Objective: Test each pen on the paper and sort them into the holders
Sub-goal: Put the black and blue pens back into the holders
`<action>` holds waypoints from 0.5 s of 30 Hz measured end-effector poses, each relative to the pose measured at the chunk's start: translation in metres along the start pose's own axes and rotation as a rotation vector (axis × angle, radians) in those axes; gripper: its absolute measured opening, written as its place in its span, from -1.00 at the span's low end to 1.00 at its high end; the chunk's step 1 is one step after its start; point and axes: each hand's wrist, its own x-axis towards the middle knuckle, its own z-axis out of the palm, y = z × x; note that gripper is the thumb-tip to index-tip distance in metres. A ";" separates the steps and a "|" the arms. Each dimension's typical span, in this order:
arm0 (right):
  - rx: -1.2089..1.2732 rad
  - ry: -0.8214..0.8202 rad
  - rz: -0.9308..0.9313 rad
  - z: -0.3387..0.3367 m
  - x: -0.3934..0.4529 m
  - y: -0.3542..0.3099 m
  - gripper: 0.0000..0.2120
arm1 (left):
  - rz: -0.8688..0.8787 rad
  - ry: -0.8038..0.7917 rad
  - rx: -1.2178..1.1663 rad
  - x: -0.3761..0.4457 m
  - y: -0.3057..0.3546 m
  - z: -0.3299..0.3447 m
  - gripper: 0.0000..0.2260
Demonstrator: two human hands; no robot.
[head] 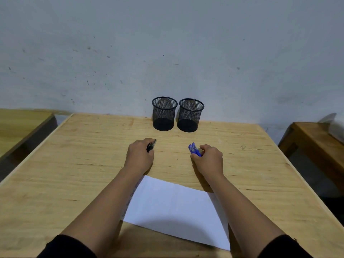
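Nearest me, one white sheet of paper (pixel 176 207) lies slanted on the wooden table (pixel 74 164), between my two forearms. My left forearm covers its left edge, where I can just make out a strip of dark marks, too small to read. The rest of the sheet looks blank from here.

Beyond the paper, my left hand (pixel 138 155) rests on the table with its fingers curled round black pens (pixel 151 145); only the dark ends stick out past my knuckles, so I cannot count them. My right hand (pixel 209 158) sits level with it, well apart, fingers curled round blue pens (pixel 193 148). I see at least two blue ends poking out toward the left; more may be hidden in my fist. No brand or lettering shows on any pen.

To the right of my right hand there is a small dark scribble (pixel 243 147) on the tabletop, unreadable.

Farthest away, two black mesh holders (pixel 164 113) (pixel 189 115) stand upright side by side, just apart, at the table's back edge against the grey wall (pixel 167 43). No pens show in either.
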 end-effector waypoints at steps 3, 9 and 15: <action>-0.034 -0.039 -0.004 -0.003 0.001 -0.002 -0.65 | 0.022 -0.016 -0.004 0.001 0.000 0.001 -0.64; -0.067 -0.099 0.004 -0.004 0.006 -0.008 -0.79 | 0.039 -0.012 -0.061 0.000 -0.002 -0.003 -0.59; -0.078 -0.144 0.019 -0.005 0.008 -0.013 -0.79 | 0.004 -0.050 -0.127 0.002 -0.002 -0.006 -0.59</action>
